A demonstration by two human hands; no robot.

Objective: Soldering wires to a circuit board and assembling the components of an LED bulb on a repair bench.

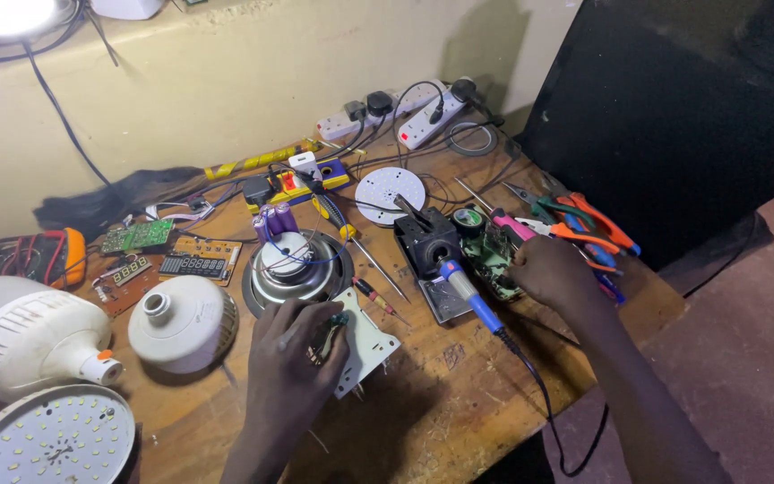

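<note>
My left hand [293, 354] pins a white circuit board [362, 345] at lower centre; my right hand [553, 269], fingers curled, rests on the green board [492, 260] at centre-right.

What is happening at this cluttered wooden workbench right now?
A person works on electronics. The left hand presses down on a white circuit board lying on the wooden workbench. The right hand reaches among the orange-handled pliers, beside a blue-handled soldering iron resting on its black stand.
</note>
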